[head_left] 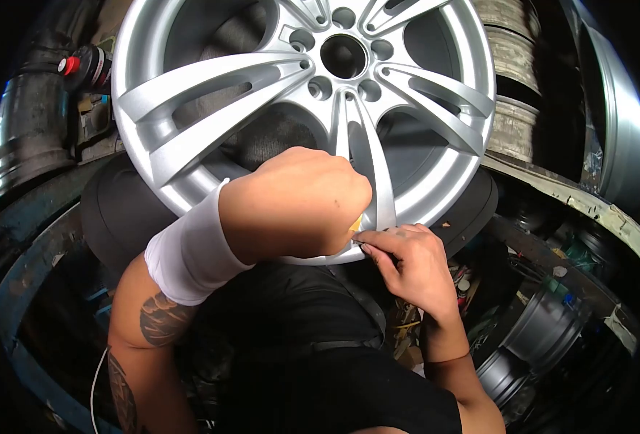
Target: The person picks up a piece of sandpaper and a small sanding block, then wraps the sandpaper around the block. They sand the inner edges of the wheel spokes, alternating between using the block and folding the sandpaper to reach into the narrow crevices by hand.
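Observation:
A silver alloy wheel with paired spokes lies face up in front of me, its lower rim close to my body. My left hand is bent over the lower rim beside a spoke, closed, its fingertips hidden under the hand. A white band covers the wrist. Between the hands a small yellow piece shows; its kind cannot be made out. My right hand touches the rim from the right, thumb and forefinger pinched together at something small near the yellow piece.
Dark rounded shapes show under the wheel on both sides. A black bottle with a red cap lies at upper left. Stacked wheel rims stand at upper right, and more grey rims lie at lower right, beyond a metal rail.

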A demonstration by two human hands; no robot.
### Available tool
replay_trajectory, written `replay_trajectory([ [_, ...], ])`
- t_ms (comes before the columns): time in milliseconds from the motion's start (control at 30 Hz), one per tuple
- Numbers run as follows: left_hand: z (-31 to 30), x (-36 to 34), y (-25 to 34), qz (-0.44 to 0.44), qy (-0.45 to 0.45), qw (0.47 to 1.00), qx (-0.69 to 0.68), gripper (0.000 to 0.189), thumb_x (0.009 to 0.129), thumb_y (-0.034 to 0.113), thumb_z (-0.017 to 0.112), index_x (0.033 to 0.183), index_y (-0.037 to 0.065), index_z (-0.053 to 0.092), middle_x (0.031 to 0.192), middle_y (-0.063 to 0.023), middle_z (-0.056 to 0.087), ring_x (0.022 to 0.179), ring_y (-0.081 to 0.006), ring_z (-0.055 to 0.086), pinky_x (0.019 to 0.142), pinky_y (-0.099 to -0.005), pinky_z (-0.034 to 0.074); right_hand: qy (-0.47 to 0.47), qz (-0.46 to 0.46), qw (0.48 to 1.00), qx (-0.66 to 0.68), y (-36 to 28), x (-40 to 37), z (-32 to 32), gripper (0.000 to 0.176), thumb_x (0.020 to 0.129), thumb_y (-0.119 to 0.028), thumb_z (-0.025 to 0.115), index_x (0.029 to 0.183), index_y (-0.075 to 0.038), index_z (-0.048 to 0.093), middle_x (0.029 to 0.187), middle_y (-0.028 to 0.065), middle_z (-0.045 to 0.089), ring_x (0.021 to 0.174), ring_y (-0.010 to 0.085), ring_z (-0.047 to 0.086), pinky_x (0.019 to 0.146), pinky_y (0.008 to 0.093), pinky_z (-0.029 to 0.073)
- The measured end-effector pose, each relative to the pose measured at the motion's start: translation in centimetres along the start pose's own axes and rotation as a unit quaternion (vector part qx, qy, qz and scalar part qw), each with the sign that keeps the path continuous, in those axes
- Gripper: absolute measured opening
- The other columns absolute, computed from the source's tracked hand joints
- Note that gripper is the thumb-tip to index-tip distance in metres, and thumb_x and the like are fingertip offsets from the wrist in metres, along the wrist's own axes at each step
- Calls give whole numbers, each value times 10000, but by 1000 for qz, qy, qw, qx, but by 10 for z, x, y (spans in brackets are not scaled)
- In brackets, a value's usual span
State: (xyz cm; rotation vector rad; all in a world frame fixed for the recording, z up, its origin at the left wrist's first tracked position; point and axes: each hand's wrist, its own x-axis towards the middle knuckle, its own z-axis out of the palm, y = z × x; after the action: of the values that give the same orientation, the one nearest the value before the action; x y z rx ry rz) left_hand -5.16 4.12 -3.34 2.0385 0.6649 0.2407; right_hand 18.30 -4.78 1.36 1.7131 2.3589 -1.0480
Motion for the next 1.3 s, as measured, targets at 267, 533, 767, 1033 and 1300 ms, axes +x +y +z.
replay_trajectory([
  [267, -2, 1, 0, -7, -8, 1000, 0, 237, 835, 111, 697, 1009, -10, 804, 810, -236, 754, 798, -417, 754, 759, -483, 605, 2, -14, 999, -52, -4, -2, -3, 191, 887, -67, 785, 1064, -122, 832, 756, 62, 691, 731, 302, 654, 760, 420, 513],
  [533, -2, 4, 2, -29, -39, 999, 16, 257, 838, 122, 694, 1035, -2, 802, 835, -238, 760, 818, -420, 756, 768, -485, 605, 19, -42, 998, -34, 1, -3, 5, 225, 885, -74, 792, 1100, -135, 814, 756, 53, 647, 724, 292, 620, 742, 404, 487],
  [767, 0, 3, 1, -12, -38, 999, 10, 293, 835, 119, 693, 1080, -1, 801, 843, -241, 762, 830, -418, 762, 783, -482, 608, 42, -38, 998, -42, -4, -5, 10, 210, 902, -82, 782, 1096, -151, 819, 735, 44, 636, 722, 285, 623, 741, 407, 480],
  [1033, -5, 6, 5, -33, -74, 997, 16, 313, 832, 95, 677, 1100, -4, 803, 844, -251, 760, 836, -411, 767, 806, -474, 608, 33, -42, 997, -56, -5, -5, 12, 166, 906, -96, 767, 1066, -106, 809, 756, 59, 672, 758, 290, 653, 742, 410, 477],
  [1300, 1, 4, 1, -9, -39, 999, 7, 310, 831, 102, 684, 1096, -7, 804, 839, -251, 758, 839, -419, 764, 808, -480, 607, 10, 1, 1000, -25, -7, -3, 6, 118, 919, -126, 750, 1015, -83, 805, 698, 116, 686, 668, 326, 669, 722, 419, 491],
])
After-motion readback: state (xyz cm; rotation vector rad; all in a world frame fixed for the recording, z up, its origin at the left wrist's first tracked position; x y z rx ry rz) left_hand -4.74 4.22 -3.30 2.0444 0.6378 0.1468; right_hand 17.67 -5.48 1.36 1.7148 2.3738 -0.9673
